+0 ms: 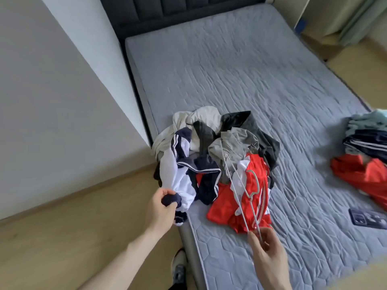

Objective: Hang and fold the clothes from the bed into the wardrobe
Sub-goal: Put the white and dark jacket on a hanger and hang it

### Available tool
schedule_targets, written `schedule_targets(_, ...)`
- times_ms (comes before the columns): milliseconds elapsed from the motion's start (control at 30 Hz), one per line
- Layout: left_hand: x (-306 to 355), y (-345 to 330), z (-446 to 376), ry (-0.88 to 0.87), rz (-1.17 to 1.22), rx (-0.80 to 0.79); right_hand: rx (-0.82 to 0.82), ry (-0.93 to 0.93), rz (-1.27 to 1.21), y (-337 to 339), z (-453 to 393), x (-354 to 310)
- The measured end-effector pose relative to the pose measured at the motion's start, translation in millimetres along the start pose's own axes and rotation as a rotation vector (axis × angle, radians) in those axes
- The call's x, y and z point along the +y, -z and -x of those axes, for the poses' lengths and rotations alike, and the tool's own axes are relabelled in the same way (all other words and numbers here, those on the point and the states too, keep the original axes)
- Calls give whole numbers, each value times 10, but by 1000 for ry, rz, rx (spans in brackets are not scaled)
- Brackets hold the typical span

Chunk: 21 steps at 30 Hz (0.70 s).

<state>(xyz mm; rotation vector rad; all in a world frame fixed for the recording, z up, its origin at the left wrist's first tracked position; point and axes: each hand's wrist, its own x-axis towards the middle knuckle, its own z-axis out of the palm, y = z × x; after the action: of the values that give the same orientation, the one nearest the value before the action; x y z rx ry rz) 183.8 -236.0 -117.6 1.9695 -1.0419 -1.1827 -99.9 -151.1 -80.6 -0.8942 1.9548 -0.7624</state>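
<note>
Navy-white jacket [180, 176], gripped by left hand [161, 208], may drag the pile [215, 151] off the bed [251, 80]; right hand [266, 248] pinches a hanger [240, 197].

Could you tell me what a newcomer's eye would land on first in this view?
Probably the jumbled clothes pile at the near left corner of the grey mattress, its red shirt brightest. The left hand grips a navy-and-white garment at the pile's edge, while the right hand pinches a wire hanger over the red shirt.
</note>
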Motion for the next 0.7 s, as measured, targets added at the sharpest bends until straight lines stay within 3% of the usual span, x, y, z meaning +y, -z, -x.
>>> schedule_targets(200, 1511, 1007, 1039, -281, -31, -9, -201, 217, -57, 429, 674, -830)
schedule_targets(333, 2216, 1376, 1895, -441, -42, -148, -386, 411, -76, 688, 1104, -1328)
schedule_targets(467, 2594, 1419, 2625, -501, -16, -227, -553, 558, -14, 925, 1362, -1751)
schedule_targets(600, 2741, 1257, 3214, -555, -40, -177, -662, 675, 132, 1134, 1585, -1895)
schedule_targets(700, 2689, 1189, 3556, -558, -78, -118, -663, 684, 82, 1291, 1696, -1858)
